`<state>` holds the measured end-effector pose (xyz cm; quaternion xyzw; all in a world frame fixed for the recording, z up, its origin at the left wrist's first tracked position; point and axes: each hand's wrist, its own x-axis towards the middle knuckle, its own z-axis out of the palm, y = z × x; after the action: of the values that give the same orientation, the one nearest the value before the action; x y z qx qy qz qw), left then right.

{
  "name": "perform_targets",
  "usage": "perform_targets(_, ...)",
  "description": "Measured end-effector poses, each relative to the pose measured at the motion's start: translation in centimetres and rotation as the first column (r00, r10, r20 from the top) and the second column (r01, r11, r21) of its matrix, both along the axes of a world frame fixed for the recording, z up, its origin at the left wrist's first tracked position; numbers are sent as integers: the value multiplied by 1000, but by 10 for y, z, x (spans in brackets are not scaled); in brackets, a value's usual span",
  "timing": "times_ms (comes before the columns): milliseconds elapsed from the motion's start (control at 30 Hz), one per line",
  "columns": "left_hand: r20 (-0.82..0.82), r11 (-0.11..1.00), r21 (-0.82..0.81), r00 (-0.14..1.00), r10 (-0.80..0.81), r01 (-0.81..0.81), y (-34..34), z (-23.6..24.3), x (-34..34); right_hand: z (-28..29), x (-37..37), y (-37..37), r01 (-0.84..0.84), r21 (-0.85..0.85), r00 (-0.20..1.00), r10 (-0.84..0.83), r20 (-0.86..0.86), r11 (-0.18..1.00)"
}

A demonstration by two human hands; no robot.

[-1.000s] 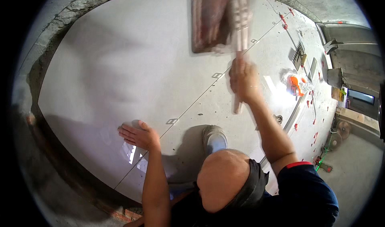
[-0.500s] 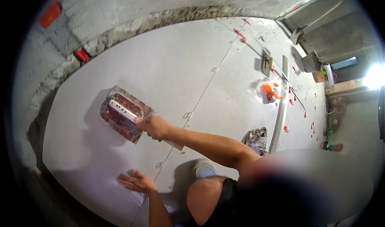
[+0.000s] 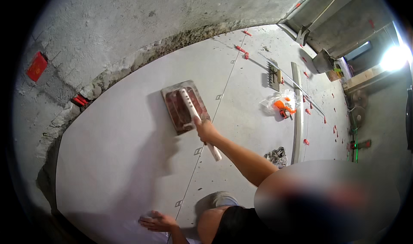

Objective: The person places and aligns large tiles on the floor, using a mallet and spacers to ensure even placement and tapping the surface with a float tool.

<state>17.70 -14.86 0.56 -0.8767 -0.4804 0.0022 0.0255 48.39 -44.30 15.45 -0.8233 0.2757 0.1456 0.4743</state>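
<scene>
My right hand [image 3: 206,131] is closed around the pale handle of a flat rectangular float-like tool [image 3: 195,104], its plate dirty and dark red inside a grey rim. The tool is over a large light-grey floor tile [image 3: 116,132]; I cannot tell whether its plate touches the surface. At the lower left, my left hand [image 3: 159,222] lies flat with fingers stretched out on the same tile, holding nothing. A thin seam with small clips [image 3: 198,151] runs between this tile and its neighbour, passing close to my right hand.
A rough concrete wall [image 3: 172,11] borders the tiles. On the right lie a notched trowel [image 3: 274,77], a plastic bag with orange items [image 3: 282,106], a long straightedge [image 3: 297,115], a crumpled rag [image 3: 277,157] and scattered red wedges [image 3: 306,142]. A bucket [image 3: 323,62] stands farther back.
My right hand has carried the float-like tool rightward, nearer the seam, and turned it. My left hand appears lower in the picture, still flat on the tile; the view has shifted too.
</scene>
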Motion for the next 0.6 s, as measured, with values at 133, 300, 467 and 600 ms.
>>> perform_targets(133, 16, 1000, 8, 1000, -4, 4, 1, 0, -2, 29, 59, -25, -61, 347, 989, 103, -103, 936)
perform_targets(300, -27, 998, 46, 998, -49, 51, 3, -7, -7, 90, 9, -70, -151, 217, 974, 108, 200, 964)
perform_targets(467, -15, 991, 119, 998, -58, 60, 5, -17, -7, 5, -17, -40, 23, -17, 1000, -22, 5, 1000)
perform_targets(600, 36, 994, 82, 997, -73, 69, 7, -15, -7, -12, 53, -31, -57, 77, 994, 64, -90, 995)
